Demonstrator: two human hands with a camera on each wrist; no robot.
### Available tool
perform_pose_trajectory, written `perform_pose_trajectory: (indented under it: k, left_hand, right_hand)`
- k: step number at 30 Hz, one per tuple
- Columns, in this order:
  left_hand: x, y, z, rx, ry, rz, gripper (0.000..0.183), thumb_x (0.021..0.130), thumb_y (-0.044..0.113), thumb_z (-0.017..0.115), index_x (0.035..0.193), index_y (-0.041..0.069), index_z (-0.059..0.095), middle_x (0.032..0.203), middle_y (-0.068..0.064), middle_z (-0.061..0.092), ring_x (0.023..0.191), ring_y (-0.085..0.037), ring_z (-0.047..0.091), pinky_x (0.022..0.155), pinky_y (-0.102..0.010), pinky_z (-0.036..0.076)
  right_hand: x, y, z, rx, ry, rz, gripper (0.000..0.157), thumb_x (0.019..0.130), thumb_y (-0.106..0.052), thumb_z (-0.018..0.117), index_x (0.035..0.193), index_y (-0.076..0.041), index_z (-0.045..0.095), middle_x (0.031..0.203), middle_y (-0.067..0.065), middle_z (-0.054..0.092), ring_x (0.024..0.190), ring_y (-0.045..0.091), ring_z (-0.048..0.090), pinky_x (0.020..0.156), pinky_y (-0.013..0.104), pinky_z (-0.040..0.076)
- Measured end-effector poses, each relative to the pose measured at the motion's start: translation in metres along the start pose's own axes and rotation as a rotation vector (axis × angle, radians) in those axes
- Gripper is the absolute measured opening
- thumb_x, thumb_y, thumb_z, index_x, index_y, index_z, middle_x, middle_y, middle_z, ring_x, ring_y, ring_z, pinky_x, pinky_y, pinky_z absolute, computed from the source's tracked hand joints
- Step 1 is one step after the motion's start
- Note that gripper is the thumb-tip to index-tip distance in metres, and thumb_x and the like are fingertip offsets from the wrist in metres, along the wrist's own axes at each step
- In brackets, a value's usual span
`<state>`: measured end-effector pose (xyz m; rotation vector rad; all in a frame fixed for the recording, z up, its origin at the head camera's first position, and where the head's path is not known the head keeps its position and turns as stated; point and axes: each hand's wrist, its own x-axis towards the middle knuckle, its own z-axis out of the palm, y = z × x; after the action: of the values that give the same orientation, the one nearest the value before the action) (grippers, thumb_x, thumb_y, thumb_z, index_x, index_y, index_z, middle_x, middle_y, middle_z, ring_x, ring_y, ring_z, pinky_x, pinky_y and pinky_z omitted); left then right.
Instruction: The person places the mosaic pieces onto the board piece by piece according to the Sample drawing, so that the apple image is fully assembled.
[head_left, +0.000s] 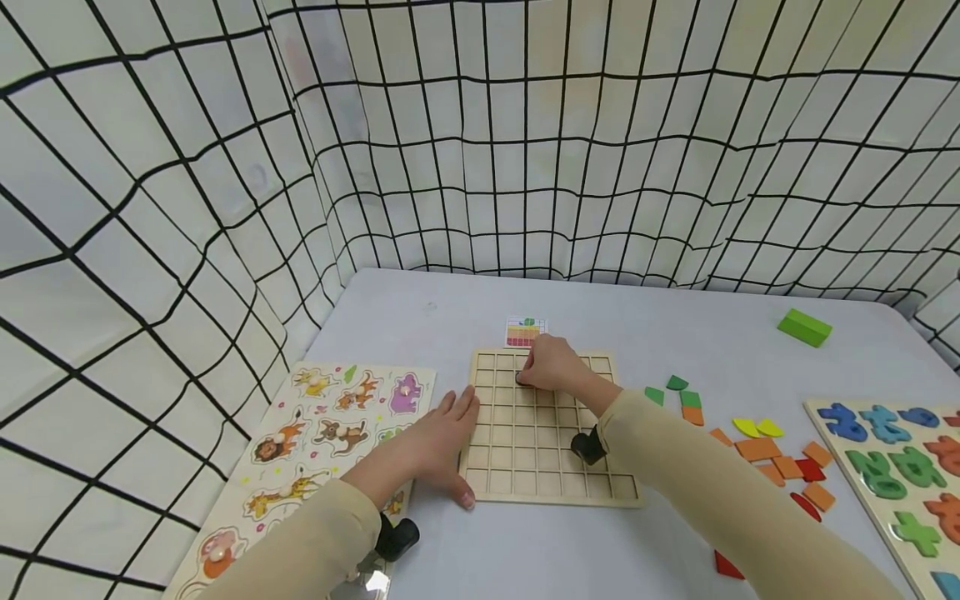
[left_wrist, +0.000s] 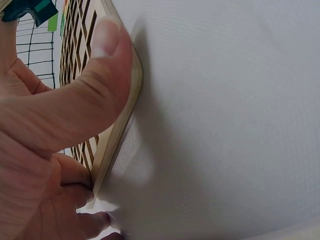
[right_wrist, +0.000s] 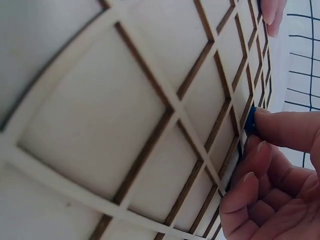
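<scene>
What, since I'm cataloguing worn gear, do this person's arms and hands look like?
The left sleeve and right sleeve are plain, pale yellowish beige. The left hand and right hand are ungloved. The left wrist device and right wrist device look stubby and black from the head view.

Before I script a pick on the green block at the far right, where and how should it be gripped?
I'd pinch the green block mid-length across its long sides, coming from above: it lies long and narrow on the table, with nothing against it. The right hand is nearer but holds a small blue piece.
</scene>
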<state>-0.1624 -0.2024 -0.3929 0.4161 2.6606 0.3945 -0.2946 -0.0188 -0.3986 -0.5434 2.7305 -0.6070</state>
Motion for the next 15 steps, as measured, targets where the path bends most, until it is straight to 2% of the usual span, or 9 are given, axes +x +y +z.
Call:
perform_pose_trajectory:
  k: [7,15]
  left_hand:
    - [0.000,0.003,-0.003,0.013,0.002,-0.002,0.131,0.064,0.040,0.098,0.159,-0.008,0.021,0.171,-0.023,0.010,0.157,-0.047,0.012,0.127,-0.054,0.024]
    - [-0.001,0.001,-0.001,0.011,0.003,-0.006,0.132,0.063,0.042,0.098,0.159,-0.007,0.021,0.171,-0.022,0.010,0.157,-0.047,0.012,0.127,-0.053,0.026]
  right_hand:
    - [-0.003,0.004,-0.001,0.028,-0.009,-0.007,0.015,0.095,-0.018,0.072,0.091,-0.005,0.079,0.086,0.006,0.074,0.072,0.015,0.059,0.066,0.026,0.050]
    - [-0.008,0.010,-0.007,0.131,-0.030,0.003,0.019,0.100,-0.017,0.066,0.090,-0.005,0.077,0.071,0.003,0.068,0.067,0.014,0.056,0.060,0.022,0.044]
